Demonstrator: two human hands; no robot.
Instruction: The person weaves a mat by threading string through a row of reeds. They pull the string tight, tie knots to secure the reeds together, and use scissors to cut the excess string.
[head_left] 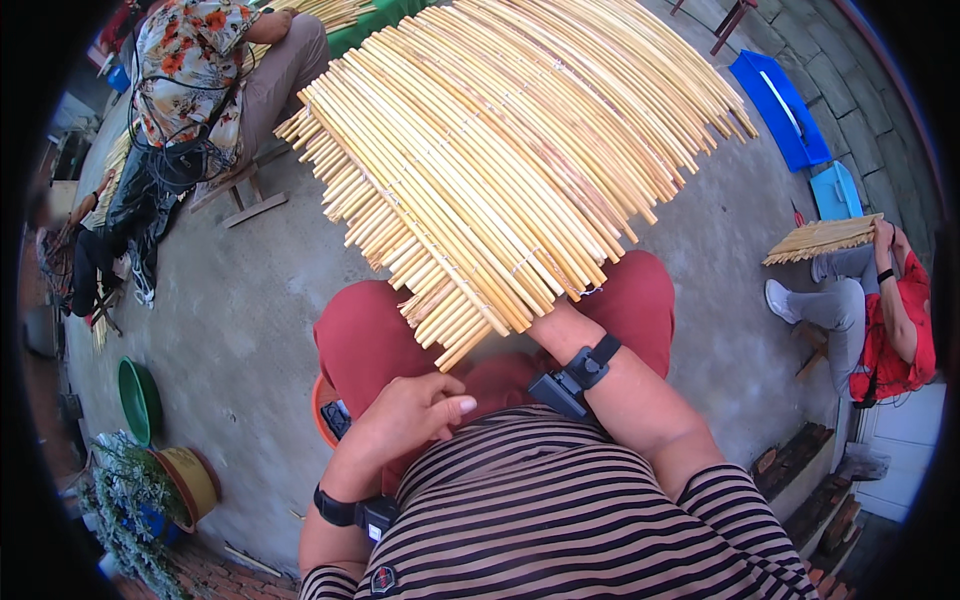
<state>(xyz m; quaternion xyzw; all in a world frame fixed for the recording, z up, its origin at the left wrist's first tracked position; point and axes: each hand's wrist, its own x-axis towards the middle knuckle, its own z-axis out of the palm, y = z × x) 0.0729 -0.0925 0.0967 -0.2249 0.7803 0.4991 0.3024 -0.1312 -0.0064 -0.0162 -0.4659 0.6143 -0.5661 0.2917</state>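
A wide mat of pale reed sticks [500,150], joined by rows of thin ties, stretches from above my knees toward the top of the view, its near ends uneven. My right hand [550,325] reaches under its near right edge; the fingers are hidden. My left hand [420,410] is low over my lap, just below the mat's near corner, fingers curled; whether anything is inside them is hidden. Black devices are strapped on both wrists.
A seated person in a floral shirt [185,70] is upper left, another [70,240] behind. At right, a person in red [890,330] holds a reed mat. Blue bins [770,100], a green basin [135,400], a potted plant [125,495] and an orange tub [322,400] stand around.
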